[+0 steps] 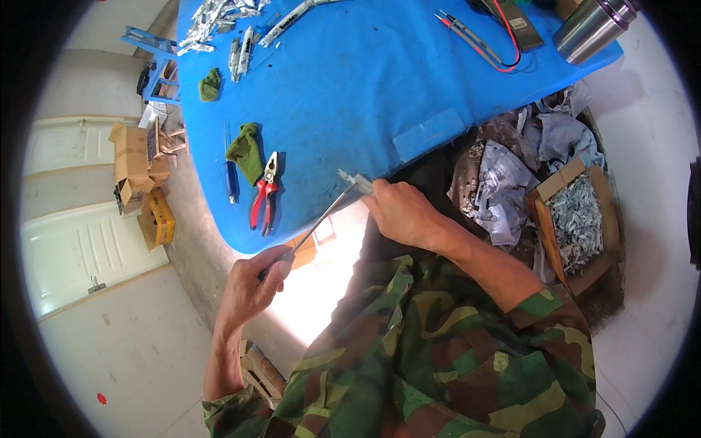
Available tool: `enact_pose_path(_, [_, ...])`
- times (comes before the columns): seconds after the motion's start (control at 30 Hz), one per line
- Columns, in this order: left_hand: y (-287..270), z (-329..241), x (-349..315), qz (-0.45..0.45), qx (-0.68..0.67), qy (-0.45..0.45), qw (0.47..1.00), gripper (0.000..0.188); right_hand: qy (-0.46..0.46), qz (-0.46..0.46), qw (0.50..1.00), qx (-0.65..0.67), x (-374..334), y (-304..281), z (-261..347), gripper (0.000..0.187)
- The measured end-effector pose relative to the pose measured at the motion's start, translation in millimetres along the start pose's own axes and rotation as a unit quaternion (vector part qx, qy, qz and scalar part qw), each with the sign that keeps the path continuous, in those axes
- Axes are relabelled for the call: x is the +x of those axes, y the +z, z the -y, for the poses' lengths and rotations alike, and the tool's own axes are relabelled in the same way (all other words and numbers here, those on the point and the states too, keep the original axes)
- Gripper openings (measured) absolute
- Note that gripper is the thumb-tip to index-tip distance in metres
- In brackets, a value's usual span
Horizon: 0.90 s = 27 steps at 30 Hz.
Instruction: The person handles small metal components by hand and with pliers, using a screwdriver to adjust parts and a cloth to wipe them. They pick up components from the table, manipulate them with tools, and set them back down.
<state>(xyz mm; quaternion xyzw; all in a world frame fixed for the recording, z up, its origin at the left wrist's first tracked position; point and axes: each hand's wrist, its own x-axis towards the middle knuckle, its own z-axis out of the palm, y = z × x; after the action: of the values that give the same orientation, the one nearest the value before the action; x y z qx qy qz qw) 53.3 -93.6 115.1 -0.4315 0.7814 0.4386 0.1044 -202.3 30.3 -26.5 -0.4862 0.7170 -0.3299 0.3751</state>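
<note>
My left hand (253, 286) is closed around the handle of a screwdriver, whose long metal shaft (321, 219) slants up to the right. Pinched in my right hand (404, 212) is a small whitish metal piece (361, 182), at the front edge of the blue-covered table (328, 109). The shaft's tip meets this piece or lies just against it; which one I cannot tell. Left of it on the cloth lie pliers (266, 193) with red handles, a green rag (248, 152) and a slim blue-handled tool (231, 179).
Small metal pieces (215, 25) are heaped at the far left, near a second green rag (209, 85). Red and black test leads (482, 45) and a steel flask (595, 31) occupy the far right. Beside the table stands a carton (577, 223) of silvery scraps.
</note>
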Motion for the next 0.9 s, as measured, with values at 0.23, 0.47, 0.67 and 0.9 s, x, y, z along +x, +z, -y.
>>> enact_pose_path(0.23, [11.5, -5.4, -10.2, -0.133, 0.193, 0.148, 0.961, 0.032, 0.015, 0.003, 1.0, 0.022, 1.9, -2.2, -0.8, 0.035])
enact_pose_path(0.47, [12.2, -24.4, -15.9, -0.119, 0.254, 0.109, 0.954, 0.033, 0.022, 0.016, 0.999, 0.029, 2.1, -6.0, -0.3, 0.037])
enact_pose_path(0.67, [5.9, -38.5, -16.4, -0.099, 0.324, 0.115, 0.934, 0.035, 0.021, 0.043, 0.999, 0.013, 2.6, -12.1, -0.4, 0.036])
enact_pose_path(0.9, [-5.4, -34.2, -8.0, -0.058, 0.291, 0.123, 0.947, 0.039, 0.004, 0.035, 0.999, 0.0, 2.1, -13.3, -1.5, 0.035])
